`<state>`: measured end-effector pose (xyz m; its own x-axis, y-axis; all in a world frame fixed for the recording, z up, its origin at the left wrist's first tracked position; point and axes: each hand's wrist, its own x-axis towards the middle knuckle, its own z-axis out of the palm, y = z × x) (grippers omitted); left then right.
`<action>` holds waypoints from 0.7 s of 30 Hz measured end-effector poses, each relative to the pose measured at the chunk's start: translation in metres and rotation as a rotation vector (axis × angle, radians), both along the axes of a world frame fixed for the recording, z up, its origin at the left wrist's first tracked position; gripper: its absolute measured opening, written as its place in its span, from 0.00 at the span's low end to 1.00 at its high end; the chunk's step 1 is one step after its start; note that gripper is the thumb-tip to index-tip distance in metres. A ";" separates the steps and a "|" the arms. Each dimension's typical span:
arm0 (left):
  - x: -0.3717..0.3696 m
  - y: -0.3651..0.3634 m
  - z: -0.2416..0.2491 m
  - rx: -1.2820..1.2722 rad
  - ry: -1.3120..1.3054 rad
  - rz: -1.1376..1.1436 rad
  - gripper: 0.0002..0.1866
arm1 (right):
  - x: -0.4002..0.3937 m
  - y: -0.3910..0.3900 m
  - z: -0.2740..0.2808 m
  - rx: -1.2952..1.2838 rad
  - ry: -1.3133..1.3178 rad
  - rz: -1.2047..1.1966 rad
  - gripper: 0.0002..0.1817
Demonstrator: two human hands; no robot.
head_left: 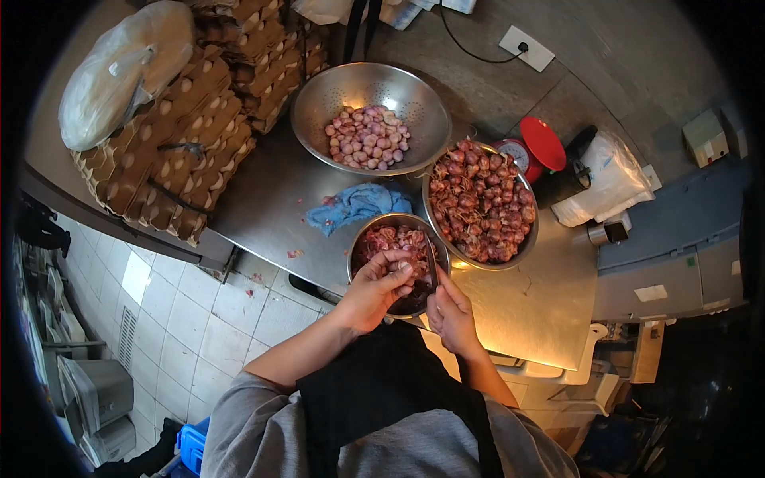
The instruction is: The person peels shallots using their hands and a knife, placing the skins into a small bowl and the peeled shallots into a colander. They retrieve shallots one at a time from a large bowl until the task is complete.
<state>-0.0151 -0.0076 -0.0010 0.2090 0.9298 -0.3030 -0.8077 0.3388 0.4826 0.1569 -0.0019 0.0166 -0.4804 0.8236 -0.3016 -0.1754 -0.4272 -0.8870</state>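
Observation:
My left hand (378, 288) is closed, with the fingertips pinching a small shallot that the fingers mostly hide. My right hand (451, 314) grips a knife (432, 261), its dark blade pointing up and away from me beside the left fingertips. Both hands are over a metal bowl (356, 253) holding reddish shallot skins (398, 238). Behind it on the right is a bowl heaped with unpeeled shallots (483, 203). Farther back, a steel colander (311, 119) contains pale pink peeled shallots (369, 139). A crumpled blue cloth (358, 205) lies left of the skins bowl.
The steel table (263, 219) runs under the bowls. Stacked egg trays (171, 147) with a plastic bag (127, 72) on top stand at the left. A red scale (543, 143) and a white plastic bag (606, 177) are at the back right. A wall socket (527, 48) has a cable plugged in.

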 end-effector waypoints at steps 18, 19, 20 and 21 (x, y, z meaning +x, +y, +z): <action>0.023 -0.013 0.004 0.227 0.358 0.245 0.11 | -0.020 -0.015 -0.021 0.277 -0.075 -0.165 0.22; 0.024 -0.015 0.002 0.237 0.367 0.237 0.11 | -0.022 -0.013 -0.019 0.279 -0.087 -0.149 0.21; 0.023 -0.015 -0.003 0.250 0.360 0.211 0.14 | -0.024 -0.009 -0.015 0.282 -0.098 -0.133 0.20; 0.023 -0.014 -0.001 0.257 0.374 0.215 0.16 | -0.026 -0.007 -0.011 0.285 -0.108 -0.118 0.19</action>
<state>0.0074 -0.0220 -0.0016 -0.0744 0.9943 -0.0761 -0.6022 0.0161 0.7982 0.1313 -0.0089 0.0055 -0.3541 0.9304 -0.0950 -0.1071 -0.1413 -0.9842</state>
